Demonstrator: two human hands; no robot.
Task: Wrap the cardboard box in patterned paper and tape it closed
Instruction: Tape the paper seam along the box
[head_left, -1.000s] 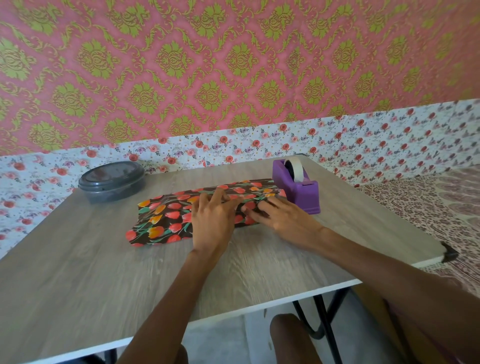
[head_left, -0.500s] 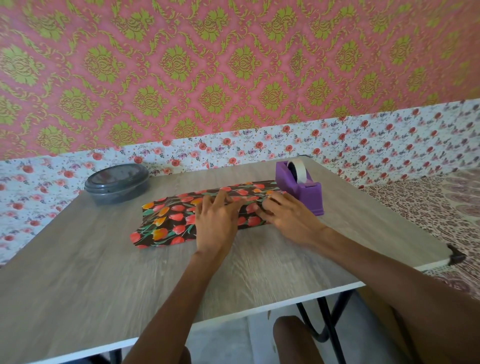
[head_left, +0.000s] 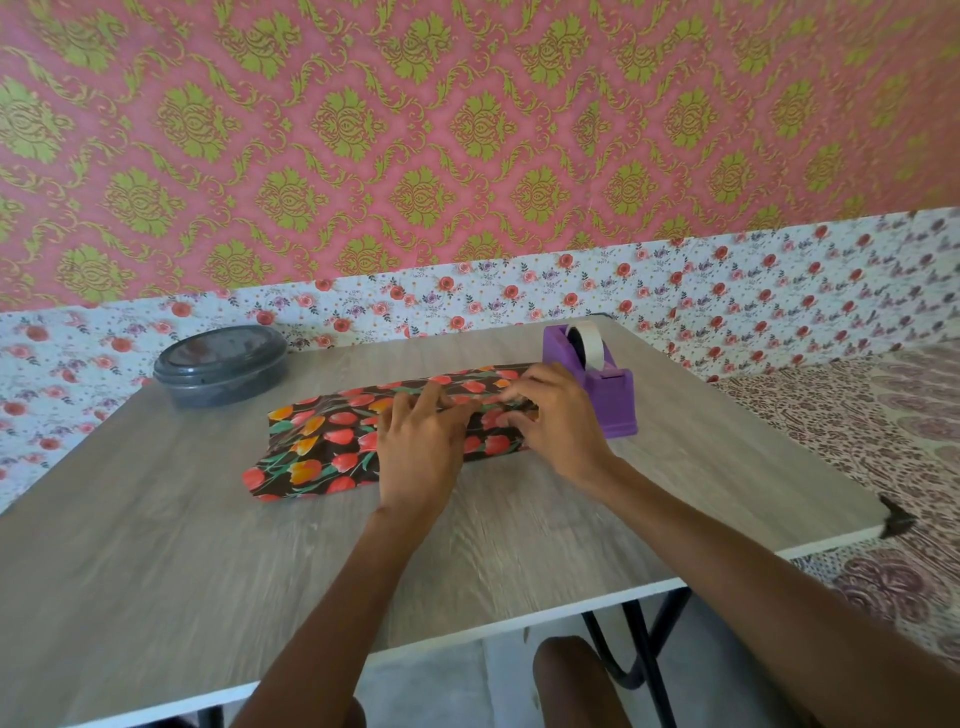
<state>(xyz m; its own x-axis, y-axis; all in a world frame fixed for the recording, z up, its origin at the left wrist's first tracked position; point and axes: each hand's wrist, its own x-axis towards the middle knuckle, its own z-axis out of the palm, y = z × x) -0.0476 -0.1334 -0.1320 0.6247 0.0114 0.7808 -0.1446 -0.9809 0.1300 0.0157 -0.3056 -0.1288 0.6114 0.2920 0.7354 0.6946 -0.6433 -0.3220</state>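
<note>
Our wrapped box (head_left: 332, 441) is lying mid-surface (head_left: 208, 571), long axis running left-right, right end pointing at the tape dispenser (head_left: 602, 389). We're pressing our left hand (head_left: 415, 447) flat on it, right hand (head_left: 556, 415) pinching its top edge.

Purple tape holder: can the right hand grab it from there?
Probably yes. The tape dispenser stands just beside the right hand, nothing between them. That hand seems to pinch the patterned paper, so it must let go first.
</note>
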